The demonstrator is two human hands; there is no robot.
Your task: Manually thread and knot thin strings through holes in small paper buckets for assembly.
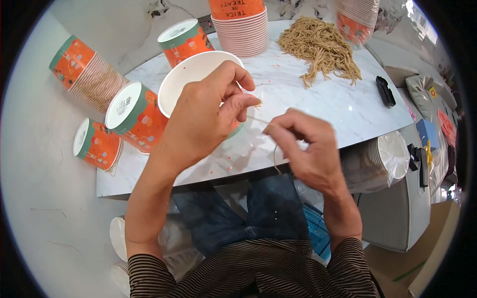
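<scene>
Tan cord, one length: spanning from my left hand, curled, its grip unclear, to my right hand, pinched on it, near one white-lined tub. Step, seemingly: straightening cord. Next calls for steady tension.

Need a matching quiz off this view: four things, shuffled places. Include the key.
Things
1. tan cord heap
2. black object
3. white-lined bucket
4. thin strand

Places
A. partly hidden behind the left hand
B. running between the left hand and the right hand
C. far side of the marbled tabletop, right of the tall bucket stack
D. near the tabletop's right end

Pairs: 1-C, 2-D, 3-A, 4-B
</scene>
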